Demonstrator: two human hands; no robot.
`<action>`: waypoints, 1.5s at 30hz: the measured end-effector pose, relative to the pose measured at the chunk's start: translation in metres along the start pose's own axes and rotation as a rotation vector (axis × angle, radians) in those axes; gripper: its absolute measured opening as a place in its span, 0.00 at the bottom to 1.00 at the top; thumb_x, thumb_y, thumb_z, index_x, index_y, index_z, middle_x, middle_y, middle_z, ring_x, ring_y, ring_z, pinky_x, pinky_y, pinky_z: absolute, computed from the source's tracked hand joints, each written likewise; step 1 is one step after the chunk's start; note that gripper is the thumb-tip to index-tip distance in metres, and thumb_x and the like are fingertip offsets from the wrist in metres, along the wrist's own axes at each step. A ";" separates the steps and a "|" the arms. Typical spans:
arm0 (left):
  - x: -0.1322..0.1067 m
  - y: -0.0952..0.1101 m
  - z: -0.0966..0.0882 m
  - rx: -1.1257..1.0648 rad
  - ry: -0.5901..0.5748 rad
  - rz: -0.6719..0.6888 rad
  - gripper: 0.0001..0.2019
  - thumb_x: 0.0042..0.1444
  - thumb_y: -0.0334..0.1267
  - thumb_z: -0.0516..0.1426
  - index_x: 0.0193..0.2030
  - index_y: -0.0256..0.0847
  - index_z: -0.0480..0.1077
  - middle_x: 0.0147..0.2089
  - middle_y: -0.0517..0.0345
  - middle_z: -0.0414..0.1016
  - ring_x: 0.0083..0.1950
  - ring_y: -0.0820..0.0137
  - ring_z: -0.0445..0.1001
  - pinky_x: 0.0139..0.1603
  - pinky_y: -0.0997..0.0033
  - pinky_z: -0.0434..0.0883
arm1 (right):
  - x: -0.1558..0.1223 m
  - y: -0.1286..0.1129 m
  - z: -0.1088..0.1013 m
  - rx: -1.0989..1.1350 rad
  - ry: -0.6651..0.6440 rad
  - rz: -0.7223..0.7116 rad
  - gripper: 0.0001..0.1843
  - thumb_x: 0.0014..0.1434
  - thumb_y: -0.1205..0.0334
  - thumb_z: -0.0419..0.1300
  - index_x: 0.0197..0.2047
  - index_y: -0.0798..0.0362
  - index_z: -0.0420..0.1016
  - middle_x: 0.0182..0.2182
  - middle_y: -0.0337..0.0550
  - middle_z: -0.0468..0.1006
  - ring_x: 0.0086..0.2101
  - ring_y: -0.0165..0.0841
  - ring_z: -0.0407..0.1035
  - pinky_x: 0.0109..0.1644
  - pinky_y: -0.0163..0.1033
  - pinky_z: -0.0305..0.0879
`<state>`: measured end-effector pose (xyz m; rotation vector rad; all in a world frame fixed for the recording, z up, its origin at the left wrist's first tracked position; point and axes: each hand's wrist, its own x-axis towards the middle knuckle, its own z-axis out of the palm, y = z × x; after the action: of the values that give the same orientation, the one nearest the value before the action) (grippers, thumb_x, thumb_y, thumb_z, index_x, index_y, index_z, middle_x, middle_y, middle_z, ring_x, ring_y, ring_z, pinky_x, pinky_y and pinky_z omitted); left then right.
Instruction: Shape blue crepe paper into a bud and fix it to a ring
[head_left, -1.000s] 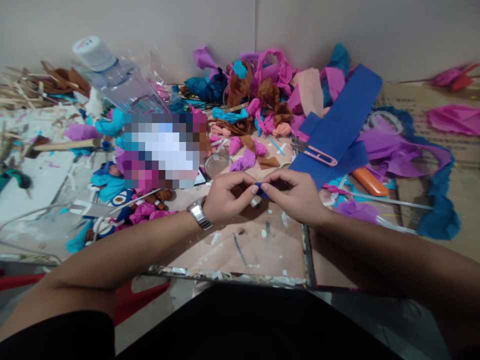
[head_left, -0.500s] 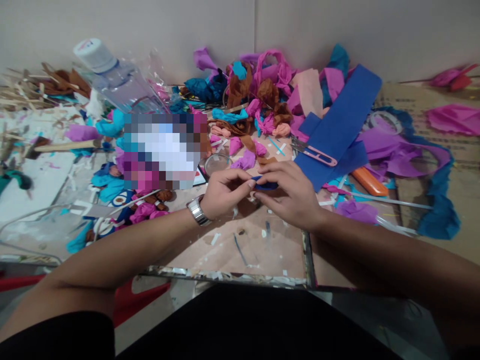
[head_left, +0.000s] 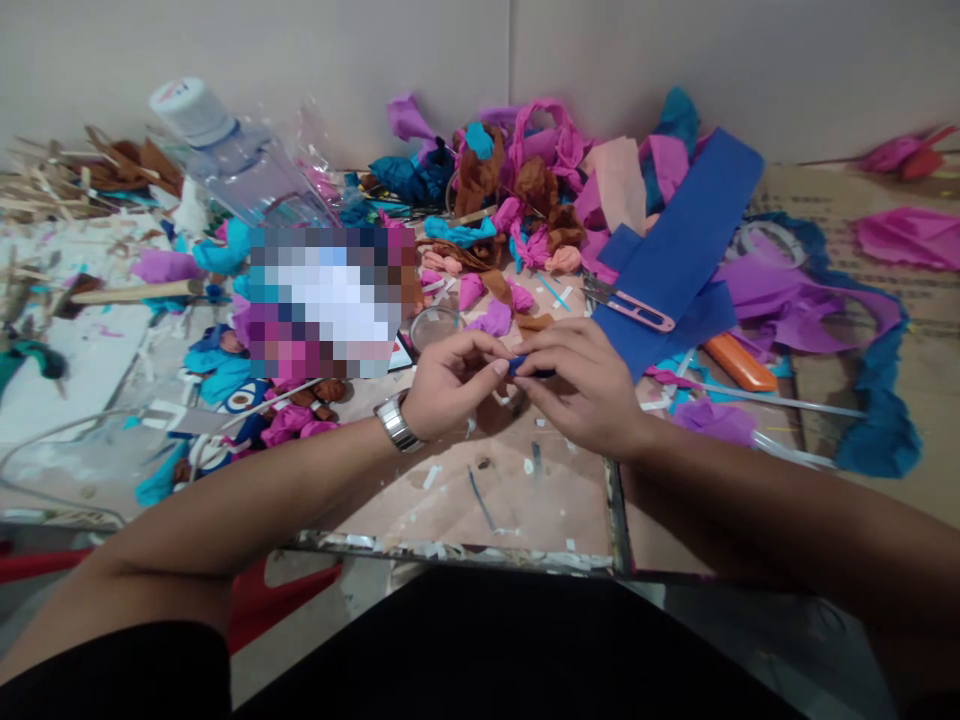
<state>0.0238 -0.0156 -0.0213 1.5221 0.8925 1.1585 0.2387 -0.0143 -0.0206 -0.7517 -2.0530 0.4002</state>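
My left hand (head_left: 450,385) and my right hand (head_left: 585,385) meet above the middle of the work board (head_left: 525,490). Both pinch a small dark blue piece of crepe paper (head_left: 525,367) between their fingertips; most of it is hidden by my fingers. A metal wristwatch (head_left: 395,425) is on my left wrist. Just beyond my right hand lies a long blue crepe paper strip (head_left: 675,250) with thread snips (head_left: 630,305) on it.
Crumpled pink, purple, brown and teal paper pieces (head_left: 525,190) are heaped at the back. A clear plastic bottle (head_left: 232,160) leans at the back left, wooden sticks (head_left: 45,185) at far left. An orange cutter (head_left: 739,363) and a white rod (head_left: 780,400) lie at right.
Both hands shifted slightly away from me and the right hand's fingers curled over the blue paper, which now shows less. Nothing else moved.
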 end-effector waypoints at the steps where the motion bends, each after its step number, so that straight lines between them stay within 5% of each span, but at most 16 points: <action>1: 0.000 0.000 0.000 -0.008 0.007 0.009 0.15 0.63 0.48 0.69 0.40 0.37 0.77 0.29 0.57 0.81 0.27 0.74 0.79 0.29 0.78 0.75 | 0.000 0.000 0.000 -0.007 0.001 -0.007 0.04 0.68 0.63 0.67 0.45 0.44 0.80 0.49 0.42 0.87 0.50 0.44 0.77 0.61 0.57 0.70; 14: -0.002 -0.003 0.002 0.030 0.015 0.076 0.13 0.63 0.46 0.68 0.46 0.39 0.79 0.39 0.51 0.84 0.35 0.71 0.82 0.37 0.73 0.79 | -0.001 0.003 0.000 -0.081 0.019 0.003 0.04 0.69 0.64 0.65 0.44 0.44 0.78 0.55 0.42 0.84 0.57 0.47 0.72 0.65 0.60 0.66; 24: -0.003 -0.001 0.001 0.038 0.037 0.063 0.15 0.61 0.50 0.70 0.39 0.39 0.79 0.36 0.52 0.85 0.31 0.71 0.82 0.33 0.73 0.78 | -0.001 -0.002 -0.001 -0.115 0.076 0.047 0.03 0.65 0.59 0.70 0.42 0.43 0.81 0.57 0.43 0.81 0.62 0.51 0.68 0.69 0.64 0.61; 45: -0.005 0.000 0.006 -0.026 0.017 0.079 0.13 0.66 0.47 0.67 0.42 0.41 0.73 0.34 0.58 0.80 0.29 0.73 0.80 0.31 0.74 0.76 | 0.002 -0.007 -0.002 -0.156 0.149 0.095 0.04 0.62 0.61 0.71 0.40 0.44 0.81 0.56 0.46 0.80 0.61 0.53 0.69 0.68 0.65 0.62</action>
<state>0.0281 -0.0222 -0.0225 1.5402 0.8320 1.2376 0.2367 -0.0185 -0.0142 -0.9468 -1.9289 0.2310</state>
